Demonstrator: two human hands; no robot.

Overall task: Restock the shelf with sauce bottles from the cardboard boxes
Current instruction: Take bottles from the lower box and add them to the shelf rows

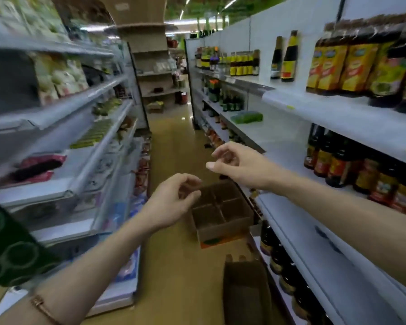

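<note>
Left hand (174, 200) and right hand (234, 161) out over the aisle, fingers loosely curled, holding nothing, open cardboard box (220, 214) with bare dividers on the floor just beyond, second box (244, 292) nearer, sauce bottles (352, 165) lining the right shelf (319, 221), bracelet (42, 308) on left wrist.

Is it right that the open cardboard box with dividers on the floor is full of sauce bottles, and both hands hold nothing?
Not quite. The head view shows the cardboard box with empty divider compartments, no bottles inside. The rest stands: it is on the floor, and the left hand and right hand hold nothing.
</note>
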